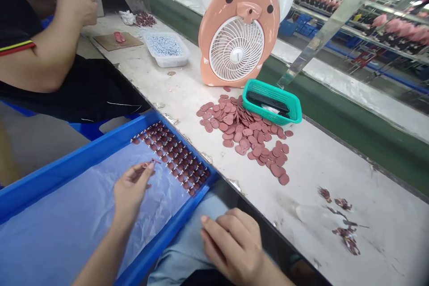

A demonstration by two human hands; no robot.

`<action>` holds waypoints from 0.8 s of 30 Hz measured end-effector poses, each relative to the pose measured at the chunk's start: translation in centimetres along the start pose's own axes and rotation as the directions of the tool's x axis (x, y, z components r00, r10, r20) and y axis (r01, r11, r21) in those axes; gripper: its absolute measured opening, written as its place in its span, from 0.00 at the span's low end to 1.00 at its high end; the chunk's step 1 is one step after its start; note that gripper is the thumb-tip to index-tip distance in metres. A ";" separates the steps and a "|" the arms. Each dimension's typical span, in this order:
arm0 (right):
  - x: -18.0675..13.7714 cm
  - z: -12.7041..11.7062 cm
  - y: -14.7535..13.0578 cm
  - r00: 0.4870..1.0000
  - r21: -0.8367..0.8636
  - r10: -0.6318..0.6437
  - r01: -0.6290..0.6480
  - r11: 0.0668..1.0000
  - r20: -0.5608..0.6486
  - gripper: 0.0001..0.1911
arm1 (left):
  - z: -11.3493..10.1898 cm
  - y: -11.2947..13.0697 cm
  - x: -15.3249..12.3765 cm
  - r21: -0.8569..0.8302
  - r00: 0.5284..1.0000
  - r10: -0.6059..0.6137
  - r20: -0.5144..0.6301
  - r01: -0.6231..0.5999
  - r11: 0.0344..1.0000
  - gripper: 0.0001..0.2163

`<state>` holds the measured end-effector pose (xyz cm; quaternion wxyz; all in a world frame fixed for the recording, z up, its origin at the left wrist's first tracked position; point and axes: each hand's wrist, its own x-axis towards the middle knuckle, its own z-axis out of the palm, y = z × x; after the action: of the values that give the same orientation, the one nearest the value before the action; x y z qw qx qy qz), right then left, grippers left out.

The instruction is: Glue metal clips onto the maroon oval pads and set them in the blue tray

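Note:
My left hand (132, 187) hovers over the blue tray (100, 152), pinching a small reddish-brown oval piece (147, 166) beside the rows of similar pieces (174, 156) laid on the tray's thin plastic sheet. My right hand (231, 241) rests on my lap by the table edge, fingers curled loosely, with nothing visible in it. A loose pile of reddish oval pieces (248, 136) lies on the white table (335, 178), an arm's reach ahead.
A pink animal-shaped fan (239, 27) stands behind the pile, next to a green basket (272, 103). Reddish scraps (342, 223) lie at the right. A clear tub of pale beads (166, 48) sits further back. Another person's arms (50, 31) work at the left.

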<state>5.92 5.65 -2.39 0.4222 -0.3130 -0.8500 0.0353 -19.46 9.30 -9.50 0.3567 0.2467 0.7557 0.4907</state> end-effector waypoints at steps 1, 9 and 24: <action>-0.4 -0.5 0.3 1.000 -0.013 0.020 -0.020 1.000 -0.009 0.10 | -0.6 -0.4 2.4 0.079 0.999 0.028 -0.037 -0.025 0.997 0.16; -2.6 -2.1 2.3 0.991 -0.149 0.122 -0.128 0.980 -0.048 0.10 | -3.2 -0.9 13.7 0.548 0.982 0.163 0.092 -0.187 0.815 0.13; -3.6 -3.2 3.0 0.983 -0.249 0.162 -0.178 0.952 -0.083 0.11 | -1.2 0.3 14.8 0.672 0.951 0.297 0.083 -0.274 0.688 0.15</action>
<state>11.42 5.37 -3.86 0.4000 -0.4375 -0.8039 -0.0481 -29.62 19.46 -13.26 0.1496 0.4655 0.8398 0.2358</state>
